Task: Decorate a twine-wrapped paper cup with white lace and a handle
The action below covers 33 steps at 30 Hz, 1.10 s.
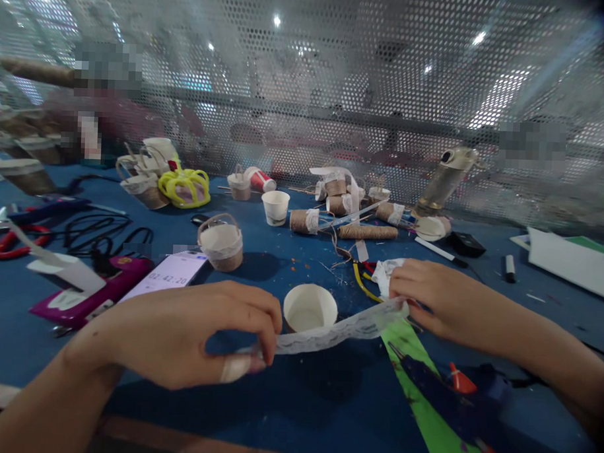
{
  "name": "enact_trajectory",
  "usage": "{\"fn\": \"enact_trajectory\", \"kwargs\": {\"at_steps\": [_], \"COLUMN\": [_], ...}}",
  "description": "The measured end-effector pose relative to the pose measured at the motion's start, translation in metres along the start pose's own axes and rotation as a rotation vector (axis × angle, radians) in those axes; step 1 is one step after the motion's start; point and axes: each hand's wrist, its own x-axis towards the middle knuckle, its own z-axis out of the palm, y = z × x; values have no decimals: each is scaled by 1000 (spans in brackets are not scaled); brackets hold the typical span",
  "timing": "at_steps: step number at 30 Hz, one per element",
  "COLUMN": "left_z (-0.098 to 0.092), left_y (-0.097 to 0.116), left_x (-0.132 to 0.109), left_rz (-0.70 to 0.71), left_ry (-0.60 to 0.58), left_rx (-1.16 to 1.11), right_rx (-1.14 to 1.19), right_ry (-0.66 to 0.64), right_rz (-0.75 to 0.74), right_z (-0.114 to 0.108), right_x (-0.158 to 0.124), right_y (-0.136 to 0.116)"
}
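My left hand (189,335) pinches one end of a white lace ribbon (338,330) between thumb and fingers; a plaster wraps its thumb. My right hand (438,297) grips the other end, with more ribbon bunched by its fingers. The strip is stretched between both hands, just above a blue table (20,349). An open white paper cup (310,308) stands upright right behind the ribbon, between my hands.
A phone (169,275), a decorated cup basket (221,242), another white cup (275,206), twine-wrapped rolls (366,232), yellow-handled scissors (362,281), a glue gun (455,384) on green paper and a perforated metal screen (336,89) behind. Cables and tools lie at the left.
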Motion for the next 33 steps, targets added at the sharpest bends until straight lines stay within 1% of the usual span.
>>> {"fn": "enact_trajectory", "kwargs": {"at_steps": [2,4,7,11,13,17,22,25,28,31,32,33], "left_z": [2,4,6,7,7,7,7,7,7,6,6,6], "left_y": [-2,-4,-7,-7,-7,-10,-13,-12,-10,-9,-9,-8], "left_x": [3,5,7,7,7,6,8,9,9,9,9,9], "left_rz": [57,110,128,130,122,93,164,207,218,212,216,222], "left_ry": [34,73,110,75,58,61,40,35,36,45,55,67], "left_rx": [-13,-6,26,31,7,-37,-42,-50,-50,-32,-27,-24], "right_rx": [-78,-114,-110,-149,-172,-161,-147,-134,-86,-4,28,91], "right_ry": [21,13,-27,-69,-56,-13,-21,7,125,341,360,339], "right_rz": [32,79,128,181,218,253,259,241,228,250,235,211], "right_z": [1,1,1,-1,-2,-1,4,-3,-16,-24,-24,-23], "right_x": [1,1,0,-3,-5,-11,-27,-31,-23,-7,-3,1], "right_y": [2,4,7,9,10,18,38,43,31,8,0,-10]}}
